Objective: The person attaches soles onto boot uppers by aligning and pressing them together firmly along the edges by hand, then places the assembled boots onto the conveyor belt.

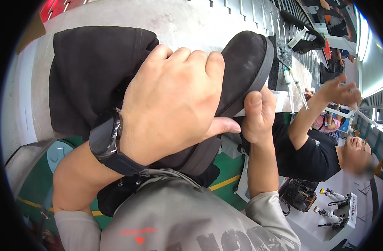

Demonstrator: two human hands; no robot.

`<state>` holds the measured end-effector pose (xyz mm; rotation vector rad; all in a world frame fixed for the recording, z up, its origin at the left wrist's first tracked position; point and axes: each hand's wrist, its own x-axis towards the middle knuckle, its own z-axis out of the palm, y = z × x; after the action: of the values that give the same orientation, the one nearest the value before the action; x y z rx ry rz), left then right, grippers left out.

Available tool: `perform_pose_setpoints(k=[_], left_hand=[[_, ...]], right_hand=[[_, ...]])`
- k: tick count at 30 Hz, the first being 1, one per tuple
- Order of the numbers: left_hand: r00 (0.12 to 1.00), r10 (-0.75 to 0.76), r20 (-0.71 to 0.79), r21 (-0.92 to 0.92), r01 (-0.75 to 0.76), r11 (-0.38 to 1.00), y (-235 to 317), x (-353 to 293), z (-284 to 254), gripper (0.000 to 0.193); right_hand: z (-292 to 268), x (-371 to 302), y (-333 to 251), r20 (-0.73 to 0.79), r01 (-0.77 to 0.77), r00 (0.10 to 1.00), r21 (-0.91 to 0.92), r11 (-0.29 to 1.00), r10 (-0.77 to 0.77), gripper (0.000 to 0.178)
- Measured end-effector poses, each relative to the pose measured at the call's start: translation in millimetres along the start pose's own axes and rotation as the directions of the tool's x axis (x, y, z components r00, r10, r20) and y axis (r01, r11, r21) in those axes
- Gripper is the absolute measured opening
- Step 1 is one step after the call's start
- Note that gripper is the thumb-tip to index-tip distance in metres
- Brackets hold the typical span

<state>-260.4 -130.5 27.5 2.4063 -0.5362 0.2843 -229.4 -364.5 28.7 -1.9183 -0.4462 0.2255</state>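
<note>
A black suede-like boot [243, 58] lies across in front of me above my lap, its rounded toe at the upper right. Dark material of what looks like its wide shaft [89, 71] spreads to the left. My left hand [174, 96], with a black watch on the wrist, is closed over the boot's middle, fingertips hidden behind it and thumb pointing right. At the sole edge near the toe, my right hand [259, 115] grips the boot, thumb bent against the sole. My left hand covers much of the upper.
Syringes with needles [288, 81] lie right of the toe beside a dark block [279, 60]. Beyond them, another black shoe [310, 44] sits on a slatted conveyor [258, 14]. A co-worker in black [312, 154] stands at the right, one hand raised, near a white machine [316, 230].
</note>
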Motion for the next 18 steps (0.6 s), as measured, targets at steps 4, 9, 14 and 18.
perform_pose_setpoints(k=[4,9,14,18], left_hand=[[1.0,0.0,0.027,-0.016,0.001,1.0,0.5,5.7,-0.3,0.104],[1.0,-0.008,0.024,-0.043,0.01,0.999,-0.1,2.9,-0.9,0.106],[1.0,-0.029,0.011,-0.042,0.029,0.999,3.4,6.9,-2.2,0.097],[1.0,-0.024,-0.014,-0.063,0.023,0.998,1.9,12.2,2.6,0.092]], right_hand=[[-2.0,-3.8,21.6,-0.011,0.017,1.0,0.108,0.994,-0.016,0.068],[5.1,-4.2,15.1,-0.043,0.016,0.999,0.105,0.994,-0.011,0.074],[17.9,-1.0,10.9,-0.201,0.075,0.978,0.051,0.996,-0.063,0.064],[-4.9,5.3,-2.7,-0.074,-0.119,0.991,-0.039,0.992,0.116,0.051]])
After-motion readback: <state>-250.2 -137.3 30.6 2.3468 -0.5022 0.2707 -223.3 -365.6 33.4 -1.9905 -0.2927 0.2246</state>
